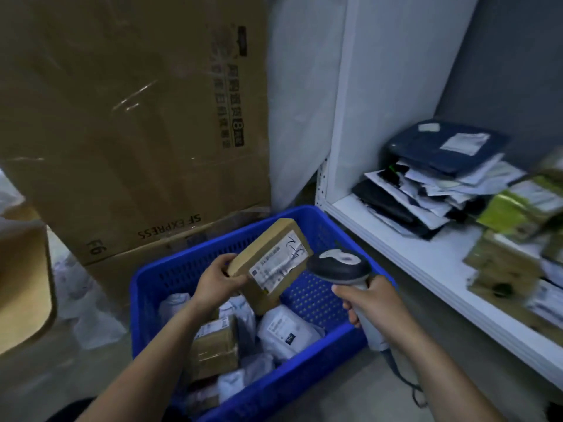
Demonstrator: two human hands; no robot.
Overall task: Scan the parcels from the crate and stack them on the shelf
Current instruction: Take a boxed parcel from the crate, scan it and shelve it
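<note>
My left hand [217,278] grips a small brown cardboard parcel [268,257] by its left end, above the blue plastic crate [152,287]. The parcel's white shipping label faces up and to the right. My right hand [370,303] holds a grey and white barcode scanner [339,266] by its handle, its head close to the label. Several parcels lie inside the crate: a taped brown box [214,345] and white plastic mailers [286,330]. The white shelf [405,251] runs along the right.
A pile of dark and white mailers [432,178] sits on the shelf, with green and brown parcels [515,239] further right. Large cardboard boxes [131,117] stand behind the crate. A wooden seat edge [24,284] juts in at left. The scanner cable [408,382] trails to the floor.
</note>
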